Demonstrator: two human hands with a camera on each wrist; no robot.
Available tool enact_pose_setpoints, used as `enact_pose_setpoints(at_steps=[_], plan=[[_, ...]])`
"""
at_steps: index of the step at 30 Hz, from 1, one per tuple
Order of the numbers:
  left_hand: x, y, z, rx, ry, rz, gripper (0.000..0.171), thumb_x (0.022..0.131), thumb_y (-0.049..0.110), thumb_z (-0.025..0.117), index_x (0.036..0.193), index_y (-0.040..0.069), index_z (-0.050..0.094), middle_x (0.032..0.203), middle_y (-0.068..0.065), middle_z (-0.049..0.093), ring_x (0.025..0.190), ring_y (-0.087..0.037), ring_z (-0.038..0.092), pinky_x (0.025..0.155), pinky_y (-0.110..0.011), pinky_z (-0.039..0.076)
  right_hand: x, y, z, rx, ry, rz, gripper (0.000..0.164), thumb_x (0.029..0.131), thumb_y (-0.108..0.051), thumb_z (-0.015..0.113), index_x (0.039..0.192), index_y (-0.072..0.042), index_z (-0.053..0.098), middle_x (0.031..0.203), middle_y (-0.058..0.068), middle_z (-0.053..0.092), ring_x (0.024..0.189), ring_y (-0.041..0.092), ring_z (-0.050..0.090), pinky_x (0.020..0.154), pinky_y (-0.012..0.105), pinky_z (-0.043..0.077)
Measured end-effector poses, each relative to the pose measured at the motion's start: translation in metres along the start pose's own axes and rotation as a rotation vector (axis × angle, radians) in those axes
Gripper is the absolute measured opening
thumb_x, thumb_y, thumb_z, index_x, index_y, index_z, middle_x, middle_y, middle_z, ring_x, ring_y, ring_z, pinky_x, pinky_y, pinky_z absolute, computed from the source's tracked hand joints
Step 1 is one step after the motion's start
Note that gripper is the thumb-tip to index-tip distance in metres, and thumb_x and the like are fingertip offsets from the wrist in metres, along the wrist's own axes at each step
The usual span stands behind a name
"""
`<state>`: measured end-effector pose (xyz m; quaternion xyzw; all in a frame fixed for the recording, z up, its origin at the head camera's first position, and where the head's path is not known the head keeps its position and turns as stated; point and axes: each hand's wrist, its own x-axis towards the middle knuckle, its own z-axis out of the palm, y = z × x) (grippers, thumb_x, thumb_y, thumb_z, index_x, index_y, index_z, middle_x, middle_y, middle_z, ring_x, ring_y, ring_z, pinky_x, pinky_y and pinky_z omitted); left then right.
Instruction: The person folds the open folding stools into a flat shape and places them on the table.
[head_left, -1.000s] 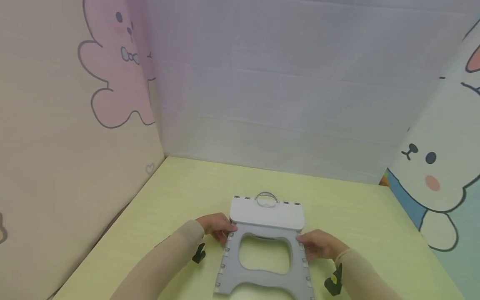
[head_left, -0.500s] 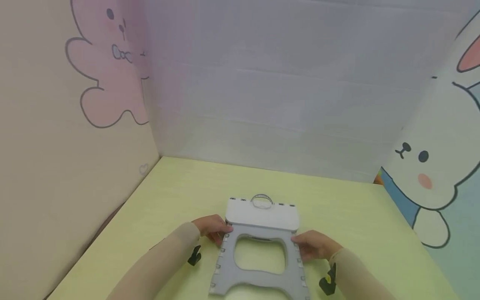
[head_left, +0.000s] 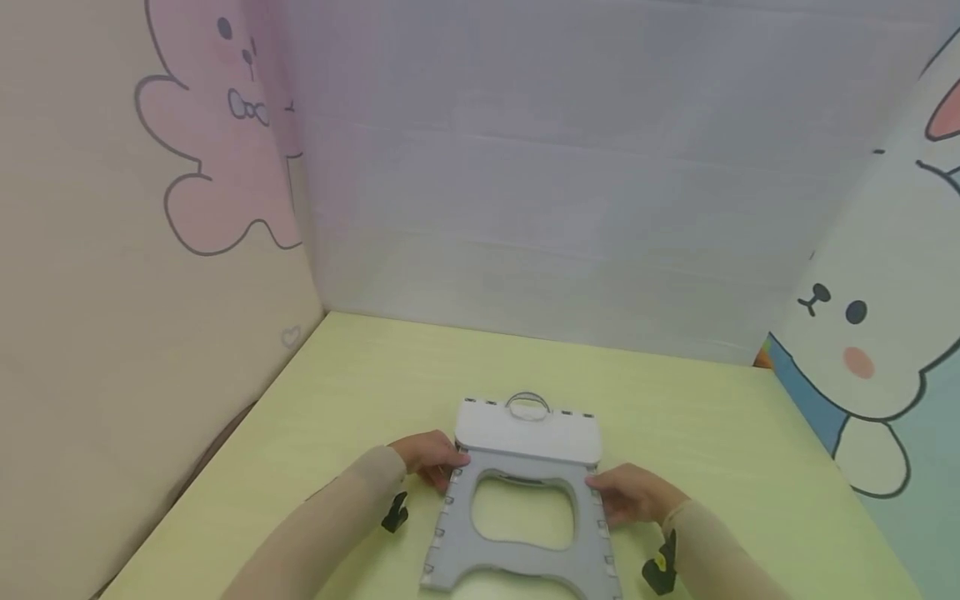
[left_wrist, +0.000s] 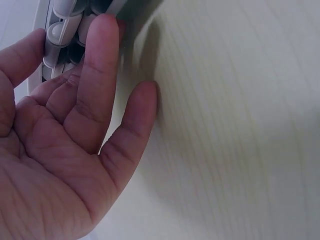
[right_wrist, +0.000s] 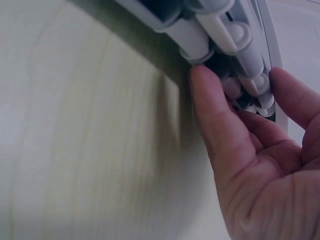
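A folded step stool (head_left: 459,537) in grey and white lies flat, or nearly so, over the yellow tabletop in the head view. Its white panel (head_left: 525,440) is at the far end, topped by a thin carry handle (head_left: 529,397). On its left edge my left hand (head_left: 429,458) grips it, thumb on top and fingertips beneath. My right hand (head_left: 633,492) holds the opposite edge in the same way. Both wrist views show the stool's hinge knuckles (left_wrist: 64,31) between thumb and fingers; the left little finger stays off them. The stool's near end runs out of the frame.
The pale yellow tabletop (head_left: 697,425) has a wood-grain look. Fabric walls enclose it: a plain back wall (head_left: 540,208), a left wall (head_left: 90,250) with a pink bear and a right wall with a white rabbit (head_left: 862,400).
The head view has shifted slightly, so the whole scene sits a little differently in frame. Both hands keep the same hold on the step stool.
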<state>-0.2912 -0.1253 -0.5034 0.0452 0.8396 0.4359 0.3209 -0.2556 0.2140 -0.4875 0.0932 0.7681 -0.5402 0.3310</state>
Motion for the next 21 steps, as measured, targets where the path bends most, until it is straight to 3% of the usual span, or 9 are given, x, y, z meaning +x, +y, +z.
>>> enact_pose_setpoints(at_steps=[5,14,21], plan=[[0.0048,-0.0039,0.0031,-0.018,-0.005,0.007,0.026,0.094,0.025,0.061,0.090,0.001,0.070,0.077,-0.006,0.069,0.058,-0.014,0.061,0.062,-0.029,0.054,-0.0014,-0.0030,0.0033,-0.002,0.067,0.058,0.026,0.094,-0.015,0.058,0.104,0.009,0.063,0.083,0.012,0.068,0.075,0.022,0.067,0.073,0.038,0.056],[0.0005,0.0005,0.0037,0.026,0.021,-0.041,0.026,0.095,0.027,0.060,0.089,0.003,0.069,0.078,-0.004,0.068,0.059,-0.014,0.061,0.060,-0.028,0.052,-0.0040,-0.0017,0.0035,-0.006,0.025,-0.002,0.026,0.094,-0.015,0.057,0.102,0.009,0.063,0.082,0.010,0.069,0.074,0.021,0.067,0.073,0.038,0.057],[-0.0046,0.0044,0.0043,0.094,0.083,-0.036,0.026,0.093,0.029,0.062,0.085,0.005,0.069,0.077,-0.003,0.067,0.060,-0.016,0.060,0.058,-0.029,0.050,-0.0027,-0.0026,0.0042,-0.147,0.113,-0.004,0.027,0.092,-0.018,0.059,0.099,0.007,0.066,0.080,0.011,0.068,0.073,0.022,0.066,0.069,0.040,0.056]])
